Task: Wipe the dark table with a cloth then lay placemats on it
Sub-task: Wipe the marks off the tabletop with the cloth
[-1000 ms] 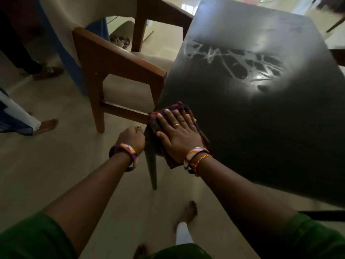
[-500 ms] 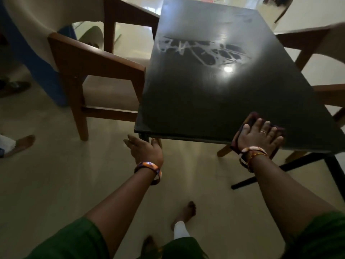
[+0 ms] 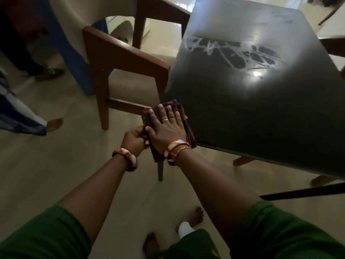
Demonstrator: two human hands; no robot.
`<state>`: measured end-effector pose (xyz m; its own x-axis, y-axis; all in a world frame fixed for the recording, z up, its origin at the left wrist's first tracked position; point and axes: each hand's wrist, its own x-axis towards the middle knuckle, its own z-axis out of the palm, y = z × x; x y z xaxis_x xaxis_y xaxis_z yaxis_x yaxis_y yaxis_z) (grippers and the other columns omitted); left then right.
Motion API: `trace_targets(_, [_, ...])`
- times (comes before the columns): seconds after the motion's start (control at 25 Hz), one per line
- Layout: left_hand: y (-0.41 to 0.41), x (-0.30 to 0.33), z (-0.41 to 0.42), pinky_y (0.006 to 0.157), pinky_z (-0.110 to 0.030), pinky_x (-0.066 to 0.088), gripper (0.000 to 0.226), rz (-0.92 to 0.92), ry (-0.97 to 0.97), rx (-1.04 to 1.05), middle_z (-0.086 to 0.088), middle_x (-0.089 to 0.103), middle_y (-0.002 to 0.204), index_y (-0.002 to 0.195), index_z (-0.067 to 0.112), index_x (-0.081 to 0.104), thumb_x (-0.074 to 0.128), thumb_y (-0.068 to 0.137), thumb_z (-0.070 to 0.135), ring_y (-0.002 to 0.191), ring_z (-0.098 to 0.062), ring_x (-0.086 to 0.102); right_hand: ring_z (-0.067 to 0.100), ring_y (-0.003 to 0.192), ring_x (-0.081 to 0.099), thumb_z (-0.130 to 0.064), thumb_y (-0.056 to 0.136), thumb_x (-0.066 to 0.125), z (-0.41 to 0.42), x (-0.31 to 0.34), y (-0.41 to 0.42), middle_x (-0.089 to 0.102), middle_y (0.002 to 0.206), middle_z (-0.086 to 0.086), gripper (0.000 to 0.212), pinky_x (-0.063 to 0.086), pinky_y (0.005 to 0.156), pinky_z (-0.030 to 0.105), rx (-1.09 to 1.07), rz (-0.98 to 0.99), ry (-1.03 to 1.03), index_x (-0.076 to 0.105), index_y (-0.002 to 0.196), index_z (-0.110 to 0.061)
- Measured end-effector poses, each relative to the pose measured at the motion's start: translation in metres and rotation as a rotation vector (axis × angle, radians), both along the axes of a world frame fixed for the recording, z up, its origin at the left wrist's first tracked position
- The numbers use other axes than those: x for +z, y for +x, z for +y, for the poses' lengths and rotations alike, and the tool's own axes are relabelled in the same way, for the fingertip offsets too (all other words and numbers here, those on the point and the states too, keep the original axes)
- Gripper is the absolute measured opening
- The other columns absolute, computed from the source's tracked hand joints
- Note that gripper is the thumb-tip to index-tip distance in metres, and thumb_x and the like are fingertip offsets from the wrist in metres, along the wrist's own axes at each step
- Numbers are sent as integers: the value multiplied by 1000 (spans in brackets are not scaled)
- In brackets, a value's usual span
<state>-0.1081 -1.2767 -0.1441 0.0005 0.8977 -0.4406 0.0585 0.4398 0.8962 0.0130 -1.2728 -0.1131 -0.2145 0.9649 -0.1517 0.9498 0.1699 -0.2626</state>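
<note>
Dark table [image 3: 261,113] corner — right hand [image 3: 166,129] flat on cloth [image 3: 187,126].

Both arms reach forward and down from green sleeves, forearms bare and converging at the near corner of the tabletop [image 3: 261,113]. The right hand [image 3: 166,129] lies palm down, fingers straight and spread a little — a ring on one finger, two bands at the wrist — pressing flat on the cloth [image 3: 186,128]. The left hand [image 3: 134,138] sits just beside it, below the corner's edge, fingers curled in against the cloth's hanging side; whether they pinch it cannot be told. A patterned bangle circles the left wrist. Two bare feet show below.
</note>
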Motion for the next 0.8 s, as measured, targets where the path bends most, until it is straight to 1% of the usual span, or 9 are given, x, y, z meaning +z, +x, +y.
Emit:
trace_targets(0.08, [-7, 2, 7, 92, -46, 46, 53, -27, -100, -21, -4, 65, 109, 103, 23, 64, 32, 87, -16, 112, -27, 57, 25, 145, -14, -43, 100, 25, 22, 2, -5, -11, 159, 3, 58, -14, 116, 40, 0, 16, -35, 4, 151, -28])
trace_targets(0.16, [-5, 9, 18, 90, -41, 47, 43, 5, -151, -47, -4, 67, 100, 95, 19, 65, 34, 89, -11, 106, -25, 60, 25, 145, -12, -41, 99, 27, 51, 1, 1, -10, 159, 3, 58, -13, 116, 40, -51, 18, -15, 6, 151, -26])
trace_targets(0.28, [11, 30, 46, 71, -28, 49, 30, 74, -151, -46, -4, 65, 93, 92, 13, 63, 36, 94, -1, 90, -17, 61, 25, 146, -8, -41, 99, 26, 111, -3, 20, -7, 159, 5, 59, -11, 115, 40, -104, -4, 34, 6, 152, -24])
trace_targets(0.36, [28, 42, 76, 63, -26, 47, 28, 120, -142, -25, -3, 61, 86, 84, 14, 60, 37, 97, 5, 82, -17, 59, 25, 146, -7, -42, 99, 24, 152, -4, 36, -6, 160, 5, 60, -9, 116, 39, -87, -27, 43, 5, 152, -23])
trace_targets(0.44, [48, 50, 111, 69, -36, 51, 27, 262, -109, -28, -7, 60, 85, 81, 11, 60, 38, 97, 11, 81, -22, 59, 24, 146, -7, -44, 99, 22, 184, -5, 54, -6, 160, 4, 60, -9, 117, 38, -58, -34, 39, 3, 152, -23])
trace_targets(0.52, [70, 55, 141, 78, -41, 49, 25, 581, -33, -94, -14, 60, 91, 88, 8, 62, 40, 96, 16, 92, -30, 60, 22, 146, -8, -45, 99, 19, 202, -6, 74, -7, 160, 2, 59, -10, 116, 37, -26, -39, 30, 1, 152, -24])
trace_targets(0.6, [91, 60, 154, 83, -39, 45, 25, 857, 57, -133, -16, 61, 105, 104, 7, 62, 42, 95, 20, 105, -33, 56, 21, 146, -8, -46, 99, 19, 205, -7, 92, -7, 159, 1, 60, -10, 117, 36, 12, -44, 27, 1, 152, -24])
trace_targets(0.68, [123, 64, 165, 93, -40, 44, 31, 995, 187, -156, -16, 57, 120, 118, 6, 56, 46, 93, 22, 114, -33, 52, 20, 146, -7, -46, 99, 19, 206, -7, 125, -7, 159, 1, 59, -9, 117, 36, 14, -35, 42, 1, 151, -24])
trace_targets(0.8, [172, 66, 174, 102, -40, 39, 39, 1094, 362, -254, -14, 48, 133, 127, 5, 48, 51, 91, 21, 124, -29, 43, 19, 146, -8, -46, 100, 18, 202, -5, 181, -7, 159, 0, 59, -8, 117, 35, -44, -44, 19, 0, 151, -24])
